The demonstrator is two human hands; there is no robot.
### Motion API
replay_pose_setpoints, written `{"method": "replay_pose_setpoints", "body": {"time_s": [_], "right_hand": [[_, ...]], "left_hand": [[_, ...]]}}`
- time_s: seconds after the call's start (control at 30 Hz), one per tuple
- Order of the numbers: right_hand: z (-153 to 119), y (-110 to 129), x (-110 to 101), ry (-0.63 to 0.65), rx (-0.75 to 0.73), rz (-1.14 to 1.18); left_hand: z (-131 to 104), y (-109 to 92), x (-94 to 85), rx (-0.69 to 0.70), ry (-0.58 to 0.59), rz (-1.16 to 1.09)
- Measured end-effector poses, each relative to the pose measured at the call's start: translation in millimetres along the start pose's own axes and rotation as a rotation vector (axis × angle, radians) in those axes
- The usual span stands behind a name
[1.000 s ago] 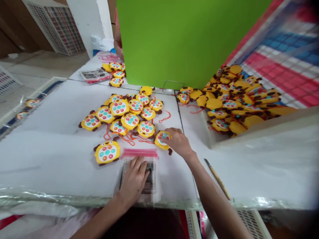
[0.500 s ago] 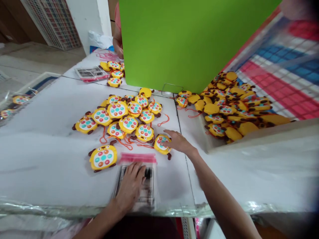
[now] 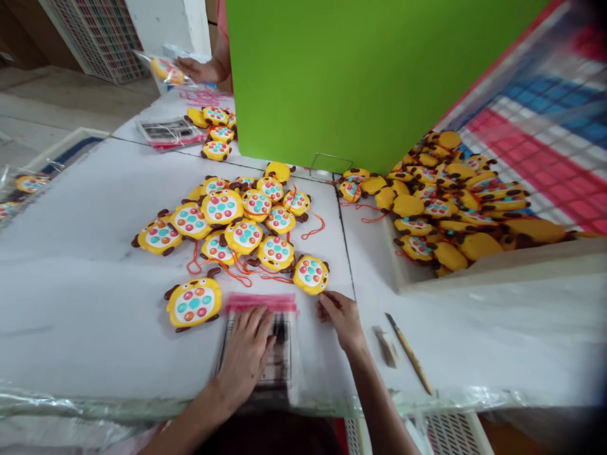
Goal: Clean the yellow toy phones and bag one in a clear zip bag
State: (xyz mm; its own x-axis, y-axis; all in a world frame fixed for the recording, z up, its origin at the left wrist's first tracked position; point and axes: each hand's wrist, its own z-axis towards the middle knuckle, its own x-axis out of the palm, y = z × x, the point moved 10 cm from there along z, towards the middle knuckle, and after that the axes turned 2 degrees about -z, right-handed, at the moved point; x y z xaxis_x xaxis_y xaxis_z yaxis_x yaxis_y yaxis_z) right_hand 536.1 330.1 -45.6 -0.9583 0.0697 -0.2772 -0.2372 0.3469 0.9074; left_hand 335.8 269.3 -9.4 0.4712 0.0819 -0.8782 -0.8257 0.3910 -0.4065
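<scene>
My left hand (image 3: pixel 247 354) lies flat with fingers extended on a stack of clear zip bags (image 3: pixel 284 316), which have pink tops and black print. My right hand (image 3: pixel 339 316) has its fingertips pinched together at the lower right edge of a yellow dog-shaped pop toy (image 3: pixel 311 273); they hide that corner. The toy rests on the table and has a white face with coloured bubbles. Left of the bags lies another dog-shaped toy (image 3: pixel 194 304). Beyond, several more form a loose pile (image 3: pixel 244 235) with orange cord loops.
A green panel (image 3: pixel 341 76) stands across the table's back. To the right, a bin (image 3: pixel 497 268) is heaped with toys. A wooden-handled knife (image 3: pixel 410 354) lies near the front edge. At the far left a co-worker's hand (image 3: pixel 203 68) holds a bagged toy (image 3: pixel 168 71).
My right hand has come down and toward me, from over the toy to its lower edge. My left hand stays on the bags. The co-worker's hand has moved out left with a bagged toy.
</scene>
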Motion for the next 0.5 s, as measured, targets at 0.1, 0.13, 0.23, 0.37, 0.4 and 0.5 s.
{"method": "replay_pose_setpoints", "body": {"time_s": [0.1,0.13,0.23,0.37,0.4,0.5], "right_hand": [[1,5,1,-0.002,-0.019,0.116],[1,11,0,0.003,-0.027,0.144],[-3,43,-2,0.056,-0.096,0.209],[-7,100,10,0.137,-0.242,0.284],[-7,111,16,0.153,-0.262,0.298],[-6,129,36,0.219,-0.293,0.324]], "left_hand": [[3,-2,4.9,0.044,0.033,0.04],[4,-2,6.6,0.051,0.042,0.05],[6,-3,10.7,0.047,0.074,0.077],[9,-5,10.1,0.037,0.101,0.076],[9,-5,8.6,0.035,0.092,0.078],[9,-8,5.8,0.058,0.047,0.104]]}}
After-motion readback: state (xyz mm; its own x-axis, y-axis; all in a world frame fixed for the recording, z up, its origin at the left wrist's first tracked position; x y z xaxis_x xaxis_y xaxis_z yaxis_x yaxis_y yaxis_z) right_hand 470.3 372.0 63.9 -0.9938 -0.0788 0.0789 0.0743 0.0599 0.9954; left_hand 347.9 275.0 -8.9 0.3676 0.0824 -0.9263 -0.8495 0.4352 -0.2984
